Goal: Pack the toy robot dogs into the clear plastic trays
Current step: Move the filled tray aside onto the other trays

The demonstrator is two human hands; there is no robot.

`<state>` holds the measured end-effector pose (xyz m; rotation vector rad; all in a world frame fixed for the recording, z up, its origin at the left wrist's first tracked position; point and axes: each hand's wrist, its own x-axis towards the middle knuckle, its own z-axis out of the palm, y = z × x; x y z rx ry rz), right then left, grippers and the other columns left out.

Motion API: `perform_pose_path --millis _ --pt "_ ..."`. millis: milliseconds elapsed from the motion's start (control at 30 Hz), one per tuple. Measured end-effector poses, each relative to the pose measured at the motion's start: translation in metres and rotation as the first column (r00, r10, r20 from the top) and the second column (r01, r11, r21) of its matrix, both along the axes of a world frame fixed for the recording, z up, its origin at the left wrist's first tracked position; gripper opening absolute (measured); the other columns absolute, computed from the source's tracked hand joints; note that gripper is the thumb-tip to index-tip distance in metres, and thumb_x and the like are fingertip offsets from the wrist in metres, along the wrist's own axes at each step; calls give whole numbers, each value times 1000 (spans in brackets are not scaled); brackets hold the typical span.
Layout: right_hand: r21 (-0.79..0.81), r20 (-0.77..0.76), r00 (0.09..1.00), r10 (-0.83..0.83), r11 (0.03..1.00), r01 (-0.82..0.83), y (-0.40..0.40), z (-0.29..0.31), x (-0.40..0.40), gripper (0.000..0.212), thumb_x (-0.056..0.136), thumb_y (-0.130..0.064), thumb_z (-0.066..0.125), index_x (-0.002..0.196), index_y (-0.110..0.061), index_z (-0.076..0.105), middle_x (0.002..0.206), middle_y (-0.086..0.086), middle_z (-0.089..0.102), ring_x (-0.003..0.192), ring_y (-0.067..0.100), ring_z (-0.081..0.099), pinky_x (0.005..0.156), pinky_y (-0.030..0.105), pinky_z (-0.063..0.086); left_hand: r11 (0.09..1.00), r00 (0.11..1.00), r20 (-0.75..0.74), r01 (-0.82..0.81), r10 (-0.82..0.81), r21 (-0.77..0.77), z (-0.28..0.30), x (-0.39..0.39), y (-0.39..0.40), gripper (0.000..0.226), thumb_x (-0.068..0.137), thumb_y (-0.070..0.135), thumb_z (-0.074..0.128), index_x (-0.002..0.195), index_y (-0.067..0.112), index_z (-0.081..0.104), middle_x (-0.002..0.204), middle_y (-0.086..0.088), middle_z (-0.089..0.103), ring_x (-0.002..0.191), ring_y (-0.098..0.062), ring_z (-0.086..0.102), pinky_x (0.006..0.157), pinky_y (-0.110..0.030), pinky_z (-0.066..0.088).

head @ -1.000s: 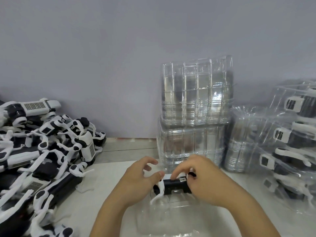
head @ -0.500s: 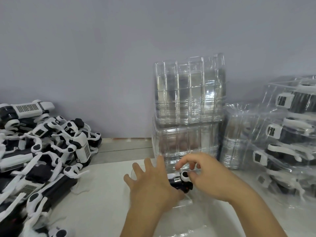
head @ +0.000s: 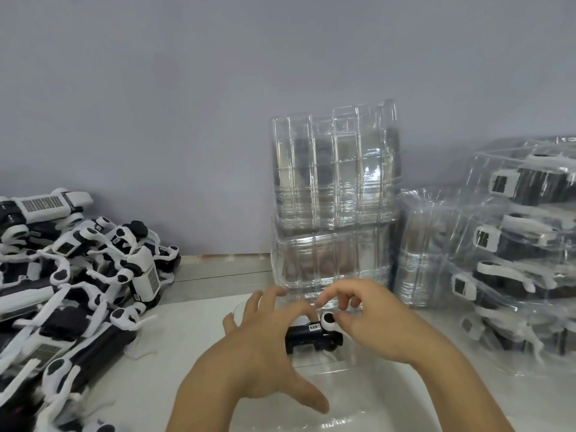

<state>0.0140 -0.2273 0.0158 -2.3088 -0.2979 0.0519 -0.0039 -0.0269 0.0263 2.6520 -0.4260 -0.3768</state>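
A black and white toy robot dog (head: 313, 336) lies in a clear plastic tray (head: 367, 397) on the white table in front of me. My left hand (head: 265, 347) is spread flat with straight fingers over the dog's left part and presses on it. My right hand (head: 371, 322) pinches the dog's white round leg joint between thumb and fingers at the dog's right end. Most of the dog's left half is hidden under my left hand.
A heap of loose toy robot dogs (head: 71, 294) fills the left side of the table. Stacked empty clear trays (head: 333, 207) stand behind my hands against the grey wall. Trays packed with dogs (head: 514, 257) are piled at the right.
My left hand has let go of the dog and spread flat over it. My right hand shifted to the white leg joint. The dog now sits lower in the tray.
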Motion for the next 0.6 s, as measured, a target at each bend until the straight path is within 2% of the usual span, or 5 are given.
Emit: perform_pose_path --millis 133,267,333,467,600 --pt "95 59 998 -14 995 8 -1 4 -2 32 95 -17 60 98 -48 68 98 -13 60 93 -6 55 70 12 44 1000 999 51 4 -5 19 -2 0 1 88 55 60 87 126 63 35 146 25 7 144 -12 5 120 -52 4" --pt "217 202 973 -109 974 64 -10 18 -4 35 94 -12 61 98 -46 69 93 -20 64 94 -6 57 77 15 45 998 996 79 33 -29 -45 6 -1 12 82 52 62 86 121 67 40 135 29 15 123 -6 17 115 -41 21" --pt "332 254 953 -168 940 78 -18 26 -6 38 94 -7 61 95 -44 72 90 -20 66 83 -3 61 67 14 48 992 997 71 38 -29 -123 16 -4 21 82 45 69 83 116 74 42 135 35 18 124 -8 32 110 -34 33" --pt "568 328 881 -340 816 103 -27 37 -9 40 92 -3 61 90 -40 74 84 -10 71 77 8 64 66 12 50 933 978 207 66 10 -354 35 -10 44 84 40 70 82 119 71 51 136 44 30 127 16 40 96 -6 32" --pt "650 310 874 -374 754 93 -21 38 -8 43 92 0 61 93 -41 75 83 -9 71 79 7 65 73 19 49 815 892 390 44 228 -577 44 -11 49 78 42 63 89 116 61 62 142 29 41 132 11 41 106 -24 32"
